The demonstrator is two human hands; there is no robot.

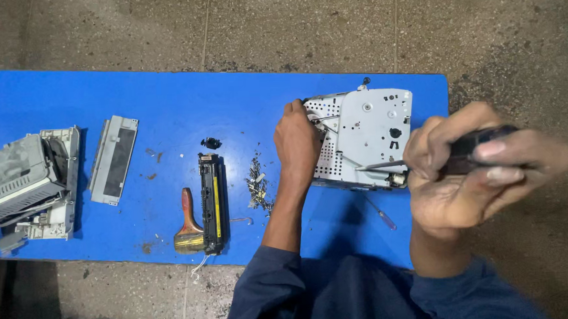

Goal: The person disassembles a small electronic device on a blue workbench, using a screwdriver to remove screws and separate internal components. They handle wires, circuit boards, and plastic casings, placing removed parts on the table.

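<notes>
Blue table point(165, 107): left hand point(298, 142) steadies metal chassis point(367, 136); right hand point(472, 169) grips screwdriver point(426, 162) beside it.

The perforated pale-grey sheet-metal chassis point(361, 139) looks matt and smooth. The blue tabletop point(164, 101) has a smooth, slightly glossy finish. The brush with reddish wooden handle point(188, 223) looks worn; the speckled stone floor point(303, 22) appears rough and dull.
</notes>
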